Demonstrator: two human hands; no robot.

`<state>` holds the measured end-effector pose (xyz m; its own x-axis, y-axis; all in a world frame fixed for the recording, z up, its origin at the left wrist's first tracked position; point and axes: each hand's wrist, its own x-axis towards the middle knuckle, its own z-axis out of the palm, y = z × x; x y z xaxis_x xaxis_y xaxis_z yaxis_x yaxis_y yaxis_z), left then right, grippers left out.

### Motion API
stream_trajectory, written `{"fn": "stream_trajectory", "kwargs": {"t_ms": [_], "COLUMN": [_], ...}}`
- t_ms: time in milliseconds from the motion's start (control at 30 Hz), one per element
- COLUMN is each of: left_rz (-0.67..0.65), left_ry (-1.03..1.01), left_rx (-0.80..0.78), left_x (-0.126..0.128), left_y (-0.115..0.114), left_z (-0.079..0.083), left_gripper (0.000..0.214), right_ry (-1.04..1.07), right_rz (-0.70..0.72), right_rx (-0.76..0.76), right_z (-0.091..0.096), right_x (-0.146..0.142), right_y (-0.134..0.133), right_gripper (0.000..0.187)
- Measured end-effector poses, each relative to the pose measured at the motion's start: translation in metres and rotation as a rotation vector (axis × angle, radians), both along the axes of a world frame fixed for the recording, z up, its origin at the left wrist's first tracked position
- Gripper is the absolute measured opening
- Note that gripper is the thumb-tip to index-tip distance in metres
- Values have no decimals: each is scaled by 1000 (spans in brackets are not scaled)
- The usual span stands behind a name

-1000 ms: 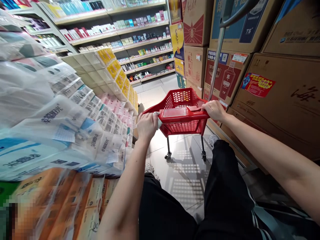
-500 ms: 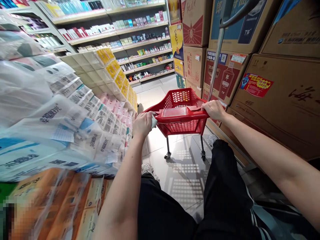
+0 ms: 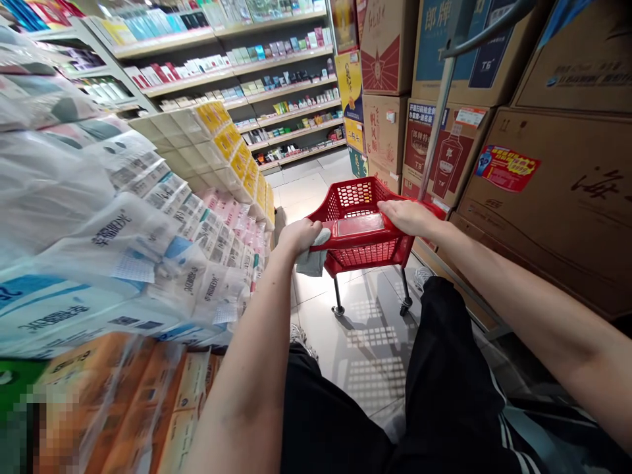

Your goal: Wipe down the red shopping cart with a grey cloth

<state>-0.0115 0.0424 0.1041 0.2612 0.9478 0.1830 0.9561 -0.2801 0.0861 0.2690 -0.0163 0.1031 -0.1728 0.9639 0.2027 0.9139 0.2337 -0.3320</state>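
OK, so we've got shelves (image 3: 168, 45) across the far end, stocked with small boxed and bottled goods. Stacked cartons (image 3: 548, 217) make up the right side, mostly brown, some printed blue or red. White packs (image 3: 118, 230) in clear film are piled on the left, orange packs (image 3: 113, 395) nearest us below them, and a cream-and-yellow stack (image 3: 182, 141) farther up. Pale tiled floor (image 3: 307, 296) between.

Red cart (image 3: 405, 249) stands on that floor just ahead of our legs, between the packs and the cartons, handle (image 3: 358, 241) toward us. Its mesh throws a grid shadow on the tiles. Two wheels (image 3: 338, 310) show on our side. A metal pole (image 3: 437, 125) rises past the cart's right side, in front of the cartons; its lower end is hidden.

Both our arms reach forward. Left grip (image 3: 300, 237) is closed on a grey-green cloth (image 3: 312, 263), at the handle's left end; cloth wraps over the bar, loose part hanging below. Right grip (image 3: 405, 217) lies over the handle's right part, touching; finger undersides are hidden, so we can't tell if it's clamped. A flat panel (image 3: 360, 225) sits on the handle between the two.
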Motion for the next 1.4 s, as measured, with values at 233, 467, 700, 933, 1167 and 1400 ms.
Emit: {"fn": "stream_trajectory", "kwargs": {"t_ms": [233, 467, 700, 933, 1167, 1400], "left_rz": [49, -233, -233, -26, 68, -111], "left_ry": [-89, -208, -236, -179, -138, -409], "left_rx": [370, 590, 454, 351, 270, 447], "left_x": [17, 13, -18, -1, 11, 8], "left_y": [-50, -75, -51, -56, -51, -75], "left_z": [-26, -55, -37, -23, -17, -36], "left_gripper": [54, 39, 42, 49, 47, 37], "right_ry": [-35, -81, -126, -206, -188, -143], "right_rz": [-42, 11, 41, -46, -48, -39], "right_rx": [-10, 57, 80, -17, -125, -85], "right_z": [0, -4, -2, 5, 13, 12], "right_x": [-63, -47, -52, -62, -89, -89], "right_y": [10, 13, 11, 8, 6, 4], "right_gripper": [76, 72, 70, 68, 66, 65]}}
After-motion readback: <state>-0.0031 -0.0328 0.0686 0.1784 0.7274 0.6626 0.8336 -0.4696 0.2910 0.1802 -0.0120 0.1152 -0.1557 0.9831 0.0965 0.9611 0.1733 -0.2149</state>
